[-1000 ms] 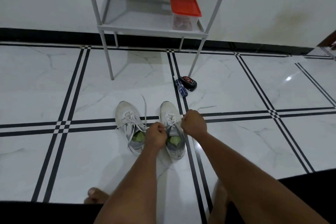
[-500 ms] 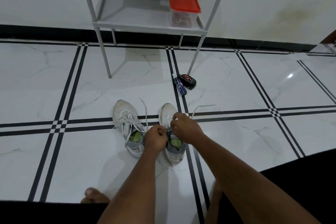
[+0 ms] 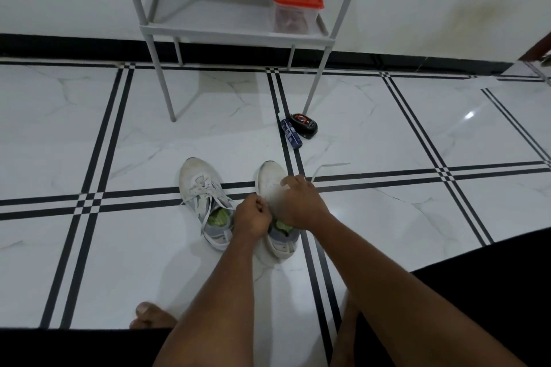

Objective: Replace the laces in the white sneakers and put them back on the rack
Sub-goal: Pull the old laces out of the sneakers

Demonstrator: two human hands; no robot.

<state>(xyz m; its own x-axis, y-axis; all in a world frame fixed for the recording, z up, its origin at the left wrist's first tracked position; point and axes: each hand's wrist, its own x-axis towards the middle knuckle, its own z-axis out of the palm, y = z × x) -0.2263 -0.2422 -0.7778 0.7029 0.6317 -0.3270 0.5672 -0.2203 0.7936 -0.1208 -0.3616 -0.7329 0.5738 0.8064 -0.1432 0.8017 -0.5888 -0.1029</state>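
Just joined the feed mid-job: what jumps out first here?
Both hands, left hand and right hand, work at the laces over the right-side white sneaker on the marble-look tiled floor; its twin, the laced white sneaker, sits beside it. Behind, a red-lidded clear plastic box stands on the grey metal rack.

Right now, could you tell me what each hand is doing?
Left hand: curled, pinching the lace of the right sneaker.
Right hand: pinching that lace.
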